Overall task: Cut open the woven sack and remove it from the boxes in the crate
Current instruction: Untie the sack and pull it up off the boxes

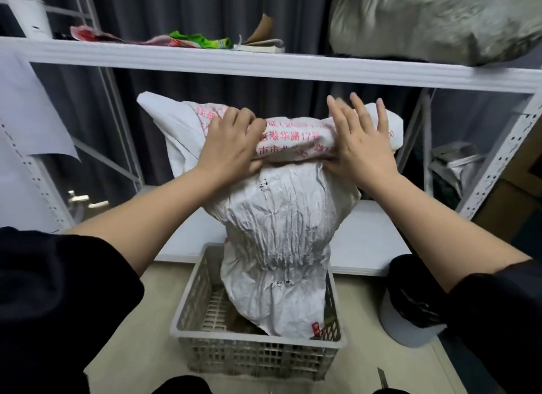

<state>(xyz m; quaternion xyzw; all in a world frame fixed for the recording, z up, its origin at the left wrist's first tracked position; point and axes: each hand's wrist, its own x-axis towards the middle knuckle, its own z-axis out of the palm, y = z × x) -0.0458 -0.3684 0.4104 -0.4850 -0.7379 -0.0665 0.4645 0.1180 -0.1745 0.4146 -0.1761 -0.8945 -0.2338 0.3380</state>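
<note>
While the left hand (231, 143) grips the rolled top of the white woven sack (278, 232), the right hand (359, 144) presses it with fingers spread wide. Its lower end sits in the plastic crate (252, 352) at 6 o'clock.

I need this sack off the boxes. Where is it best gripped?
Probably the rolled-up top of the woven sack, from above, one hand at each end. The bunched roll gives fingers something to curl round; the left hand already does.

Storage room. Indicators: white slotted-upright metal shelving (264, 62) spanning the far side; stuffed bag (440, 21) on the top shelf, far right; plastic crate (258, 355) on the near floor.
</note>
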